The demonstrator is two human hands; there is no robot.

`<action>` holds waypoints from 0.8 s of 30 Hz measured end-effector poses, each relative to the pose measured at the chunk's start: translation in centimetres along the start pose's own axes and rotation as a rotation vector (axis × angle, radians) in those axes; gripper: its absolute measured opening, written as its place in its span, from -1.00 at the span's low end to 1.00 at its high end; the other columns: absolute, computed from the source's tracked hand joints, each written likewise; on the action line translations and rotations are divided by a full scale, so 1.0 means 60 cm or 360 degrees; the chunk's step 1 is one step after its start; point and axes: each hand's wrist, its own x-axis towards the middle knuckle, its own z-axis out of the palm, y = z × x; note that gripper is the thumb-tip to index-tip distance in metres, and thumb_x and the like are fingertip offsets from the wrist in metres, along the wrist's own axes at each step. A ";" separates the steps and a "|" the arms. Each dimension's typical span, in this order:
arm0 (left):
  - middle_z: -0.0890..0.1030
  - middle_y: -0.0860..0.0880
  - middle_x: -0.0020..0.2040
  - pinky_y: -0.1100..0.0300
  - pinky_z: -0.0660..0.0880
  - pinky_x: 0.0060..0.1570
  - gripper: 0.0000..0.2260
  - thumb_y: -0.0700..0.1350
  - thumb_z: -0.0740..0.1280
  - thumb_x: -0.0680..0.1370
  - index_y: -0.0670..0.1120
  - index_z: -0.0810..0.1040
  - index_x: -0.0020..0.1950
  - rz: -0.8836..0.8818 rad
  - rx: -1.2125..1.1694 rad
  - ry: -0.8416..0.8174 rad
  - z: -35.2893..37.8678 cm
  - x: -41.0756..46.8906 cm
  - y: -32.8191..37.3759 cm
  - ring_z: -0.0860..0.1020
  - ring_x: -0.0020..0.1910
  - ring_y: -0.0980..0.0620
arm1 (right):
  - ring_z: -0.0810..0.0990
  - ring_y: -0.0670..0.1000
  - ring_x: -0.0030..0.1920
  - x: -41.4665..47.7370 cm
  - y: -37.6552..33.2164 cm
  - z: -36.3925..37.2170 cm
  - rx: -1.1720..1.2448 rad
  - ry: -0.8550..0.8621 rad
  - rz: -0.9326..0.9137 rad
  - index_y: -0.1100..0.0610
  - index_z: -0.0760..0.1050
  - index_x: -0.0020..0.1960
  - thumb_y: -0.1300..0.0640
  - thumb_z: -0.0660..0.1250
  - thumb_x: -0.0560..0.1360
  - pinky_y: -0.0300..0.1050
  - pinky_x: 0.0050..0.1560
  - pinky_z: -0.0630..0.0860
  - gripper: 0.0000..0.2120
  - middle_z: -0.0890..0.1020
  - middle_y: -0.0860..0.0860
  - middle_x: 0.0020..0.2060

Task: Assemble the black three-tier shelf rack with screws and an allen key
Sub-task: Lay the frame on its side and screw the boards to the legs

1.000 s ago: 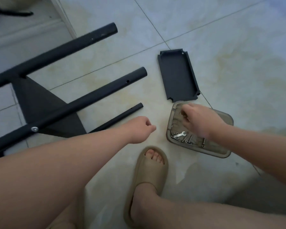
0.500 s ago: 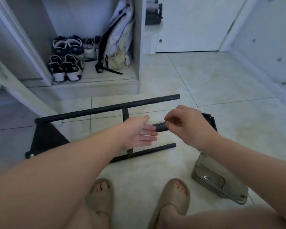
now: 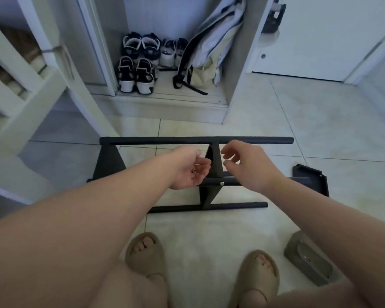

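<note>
1. The left hand (image 3: pixel 190 168) is turned palm up and loosely cupped, fingers relaxed, with a small silver screw (image 3: pixel 194 170) lying in the palm.
2. The right hand (image 3: pixel 247 165) hovers just beside it, fingers (image 3: pixel 226 152) loosely curled and parted from the thumb. Nothing shows between them.
3. The black rack frame (image 3: pixel 187 140) lies on its side on the tiled floor, directly under and beyond both hands. One tube runs past the fingertips, one sits below the wrists, and one lies nearer the feet.
4. An upright shelf panel (image 3: pixel 214 161) of the frame shows in the gap between the two hands.
5. A fitted bolt head (image 3: pixel 221 183) sits in the middle tube, just below the right hand.
6. A loose black shelf tray (image 3: pixel 313 178) lies on the floor to the right of the right forearm.
7. A clear hardware tray (image 3: pixel 307 263) rests under the right forearm, beside the tan slippers (image 3: pixel 259 270).
8. Well beyond the hands, sneakers (image 3: pixel 138 72) and a bag (image 3: pixel 209 54) sit in an open cabinet.
</note>
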 end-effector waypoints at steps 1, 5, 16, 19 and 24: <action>0.49 -0.04 -0.28 0.29 0.37 -0.46 -0.67 -0.01 0.14 0.69 -0.16 0.57 -0.10 0.0045 0.0135 0.0096 -0.007 0.011 -0.001 0.45 -0.39 0.08 | 0.57 -0.01 0.06 0.008 0.013 0.008 -0.0072 -0.0107 0.0070 -0.02 0.52 0.08 0.17 0.34 0.55 -0.12 0.10 0.50 -0.85 0.56 -0.18 -0.06; 0.44 -0.09 -0.22 0.21 0.26 -0.40 -0.78 -0.02 0.29 0.60 -0.14 0.62 0.04 0.0392 0.0944 0.0429 -0.029 0.061 -0.003 0.36 -0.29 -0.06 | 0.50 0.08 0.28 0.026 0.061 0.041 -0.0401 -0.0540 0.0316 0.01 0.43 0.37 -0.15 0.39 0.55 0.09 0.28 0.47 -0.53 0.55 -0.02 0.25; 0.65 -0.05 -0.04 0.09 0.47 0.10 -0.59 0.18 0.23 0.63 -0.11 0.68 0.08 0.0508 0.1546 0.0146 -0.007 0.165 -0.012 0.57 -0.01 -0.05 | 0.56 0.04 -0.11 0.058 0.130 0.072 -0.0431 -0.0728 0.0283 -0.10 0.47 -0.14 -0.32 0.36 0.50 0.03 -0.03 0.57 -0.70 0.58 -0.05 -0.21; 0.40 -0.02 -0.37 0.12 0.28 -0.30 -0.57 0.18 0.23 0.63 -0.12 0.52 -0.25 0.0510 0.1613 0.0139 0.007 0.178 -0.019 0.38 -0.36 -0.01 | 0.55 0.01 -0.18 0.055 0.138 0.079 -0.0425 -0.0694 0.0228 -0.11 0.40 -0.21 -0.28 0.35 0.53 -0.02 -0.15 0.52 -0.69 0.56 -0.06 -0.27; 0.47 -0.02 -0.29 0.13 0.33 -0.18 -0.56 0.12 0.22 0.64 -0.23 0.65 0.02 0.0516 0.1547 0.0059 0.021 0.179 -0.021 0.41 -0.28 -0.01 | 0.50 -0.05 -0.25 0.048 0.142 0.083 -0.0397 -0.0655 0.0195 -0.08 0.41 -0.18 -0.29 0.34 0.53 -0.05 -0.23 0.44 -0.68 0.54 -0.07 -0.29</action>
